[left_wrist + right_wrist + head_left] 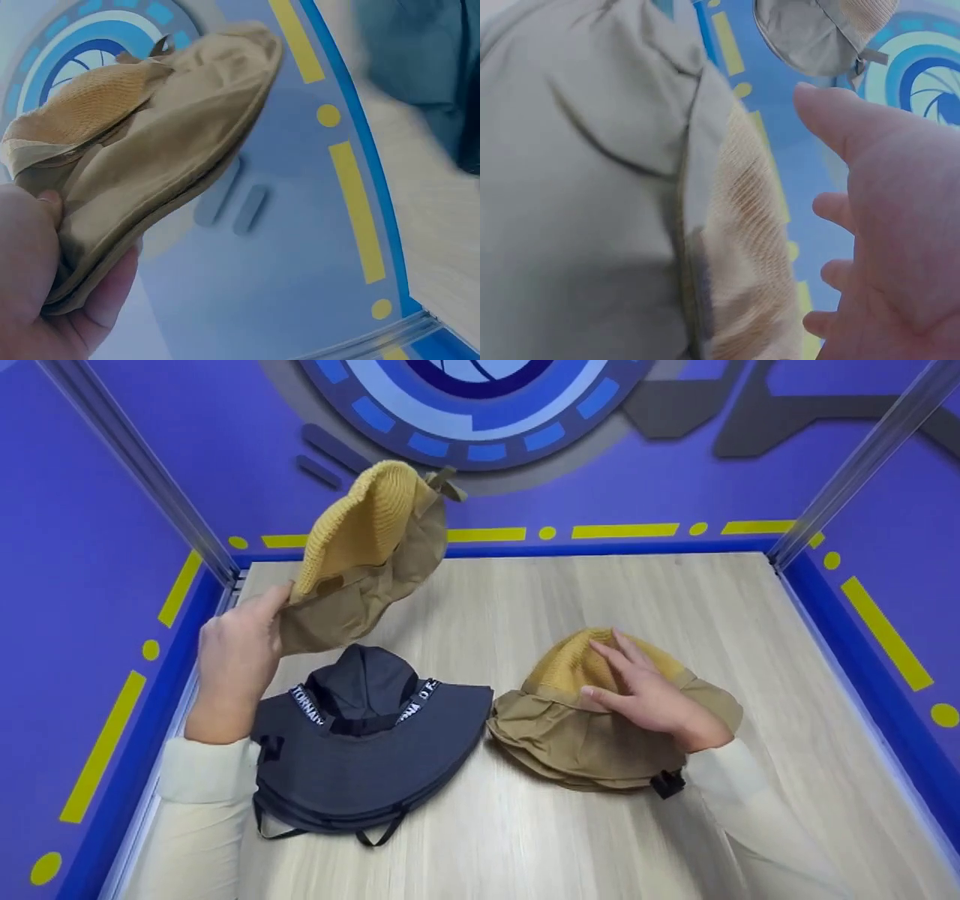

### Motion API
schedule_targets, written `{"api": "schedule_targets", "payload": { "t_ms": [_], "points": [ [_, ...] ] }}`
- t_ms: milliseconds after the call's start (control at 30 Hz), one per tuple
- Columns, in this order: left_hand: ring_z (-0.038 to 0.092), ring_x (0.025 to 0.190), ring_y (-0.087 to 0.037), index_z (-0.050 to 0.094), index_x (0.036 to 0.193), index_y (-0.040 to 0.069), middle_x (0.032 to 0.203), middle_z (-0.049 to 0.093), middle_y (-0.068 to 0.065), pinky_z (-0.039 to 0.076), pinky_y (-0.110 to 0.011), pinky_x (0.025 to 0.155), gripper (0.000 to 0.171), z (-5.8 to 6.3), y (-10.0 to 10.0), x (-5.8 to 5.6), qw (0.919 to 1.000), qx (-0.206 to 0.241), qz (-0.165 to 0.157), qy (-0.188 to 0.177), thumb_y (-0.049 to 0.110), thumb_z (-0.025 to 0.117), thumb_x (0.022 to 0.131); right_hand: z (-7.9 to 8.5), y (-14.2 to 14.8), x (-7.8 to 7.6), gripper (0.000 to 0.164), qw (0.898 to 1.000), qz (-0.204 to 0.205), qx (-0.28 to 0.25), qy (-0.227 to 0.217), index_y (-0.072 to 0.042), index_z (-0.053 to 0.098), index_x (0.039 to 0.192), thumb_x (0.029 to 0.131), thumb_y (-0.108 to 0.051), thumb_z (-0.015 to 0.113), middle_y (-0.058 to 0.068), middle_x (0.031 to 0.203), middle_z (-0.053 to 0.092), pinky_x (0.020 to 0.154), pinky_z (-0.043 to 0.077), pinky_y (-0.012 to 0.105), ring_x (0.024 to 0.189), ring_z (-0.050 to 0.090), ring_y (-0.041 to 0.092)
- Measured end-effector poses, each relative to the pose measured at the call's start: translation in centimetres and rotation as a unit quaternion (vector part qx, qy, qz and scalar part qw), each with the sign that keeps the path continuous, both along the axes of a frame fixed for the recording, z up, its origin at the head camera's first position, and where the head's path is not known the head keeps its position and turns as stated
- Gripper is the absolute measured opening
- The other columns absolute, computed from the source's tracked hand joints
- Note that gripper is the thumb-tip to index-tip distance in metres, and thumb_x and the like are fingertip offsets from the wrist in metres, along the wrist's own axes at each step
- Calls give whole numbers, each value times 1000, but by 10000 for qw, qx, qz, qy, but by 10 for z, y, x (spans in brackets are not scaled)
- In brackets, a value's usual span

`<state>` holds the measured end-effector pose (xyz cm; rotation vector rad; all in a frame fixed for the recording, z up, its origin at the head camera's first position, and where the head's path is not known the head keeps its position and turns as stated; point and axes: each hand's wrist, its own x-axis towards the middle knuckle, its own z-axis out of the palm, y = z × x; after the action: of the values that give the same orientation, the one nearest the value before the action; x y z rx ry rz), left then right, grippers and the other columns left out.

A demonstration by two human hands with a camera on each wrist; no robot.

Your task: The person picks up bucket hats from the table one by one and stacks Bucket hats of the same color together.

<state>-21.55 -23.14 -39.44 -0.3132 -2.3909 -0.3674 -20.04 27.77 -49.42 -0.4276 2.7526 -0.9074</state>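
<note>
My left hand (238,649) grips the brim edge of a khaki sun hat (367,547) with a yellow knitted crown, holding it raised over the back left of the table. In the left wrist view the thumb lies on the upper side of the brim (165,142) and fingers go beneath it. A second khaki hat (570,735) with the same yellow crown rests on the table at right. Over its crown is my right hand (649,694), fingers spread. In the right wrist view that hand's fingers stand extended beside the yellow mesh (750,225), pinching nothing.
A dark grey wide-brimmed hat (375,772) with lettered bands and black straps lies left of the khaki one, its brim stacked in layers. The wooden table (585,840) is bounded by blue printed walls (862,495) and metal corner posts (142,465).
</note>
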Motion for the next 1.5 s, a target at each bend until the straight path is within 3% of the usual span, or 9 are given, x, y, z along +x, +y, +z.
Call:
{"api": "schedule_targets", "payload": {
  "t_ms": [133, 300, 533, 633, 733, 933, 1100, 1333, 1500],
  "points": [
    [66, 73, -38, 64, 105, 12, 83, 69, -15, 48, -51, 55, 21, 5, 10, 4, 9993, -54, -238, 292, 11, 44, 99, 15, -3, 0, 75, 9991, -12, -287, 316, -40, 21, 148, 84, -57, 58, -6, 159, -7, 109, 19, 63, 145, 3, 31],
    [68, 70, -30, 66, 106, 12, 80, 69, -11, 50, -44, 50, 22, 10, 28, 15, 9936, -260, -939, 569, 6, 47, 96, 44, -8, 1, 76, 9887, 48, -976, 1133, -40, 23, 147, 85, -39, 67, -12, 158, -5, 106, 21, 67, 146, 6, 26],
    [68, 65, -22, 69, 104, 12, 79, 70, -7, 52, -38, 49, 23, 13, 59, 29, 9725, -81, -2245, 609, 0, 55, 91, 90, -24, 10, 87, 9343, 30, -2569, 2470, -9, 35, 145, 70, -1, 80, 7, 155, 23, 109, 31, 51, 141, 27, 28],
    [69, 68, -18, 69, 105, 13, 82, 71, -4, 54, -34, 53, 26, 10, 70, 31, 9609, -36, -2748, 337, -2, 53, 91, 94, -26, 12, 90, 9160, 154, -3158, 2469, 0, 35, 142, 65, 7, 80, 14, 147, 37, 109, 34, 40, 134, 39, 29],
    [69, 73, -15, 69, 106, 15, 86, 72, -1, 55, -31, 58, 28, 3, 79, 32, 9519, 51, -3061, 101, -3, 52, 92, 92, -25, 15, 87, 9120, 300, -3456, 2189, 2, 36, 141, 65, 10, 78, 17, 134, 50, 99, 44, 31, 116, 54, 26],
    [69, 79, -13, 69, 108, 15, 90, 72, 0, 56, -29, 66, 29, -15, 96, 30, 9506, 325, -3085, -106, -2, 52, 92, 81, -22, 21, 70, 9151, -44, -3599, 1819, -3, 49, 132, 68, 10, 77, 16, 116, 60, 78, 53, 25, 96, 62, 19],
    [69, 87, -14, 70, 108, 14, 97, 72, 0, 56, -30, 72, 28, -27, 114, 27, 9509, 551, -3041, -197, -1, 53, 91, 79, -16, 26, 50, 9213, -601, -2963, 2447, -5, 61, 116, 71, 3, 78, 9, 103, 67, 75, 50, 19, 89, 62, 11],
    [69, 86, -12, 70, 107, 16, 97, 73, 0, 55, -29, 72, 21, -42, 145, 21, 9529, 1055, -2782, -595, 9, 60, 90, 83, 2, 28, 41, 9079, -1598, -2424, 3024, -5, 67, 107, 69, -2, 81, -1, 91, 69, 67, 47, 13, 80, 61, 3],
    [64, 78, -4, 68, 106, 23, 95, 71, 7, 52, -25, 69, 19, -59, 171, 14, 9367, 2068, -2503, -1314, 30, 65, 88, 75, 27, 21, 44, 9159, -2162, -1990, 2733, -14, 67, 111, 70, -14, 83, -10, 93, 68, 65, 45, 12, 80, 60, 1]
  ]
}}
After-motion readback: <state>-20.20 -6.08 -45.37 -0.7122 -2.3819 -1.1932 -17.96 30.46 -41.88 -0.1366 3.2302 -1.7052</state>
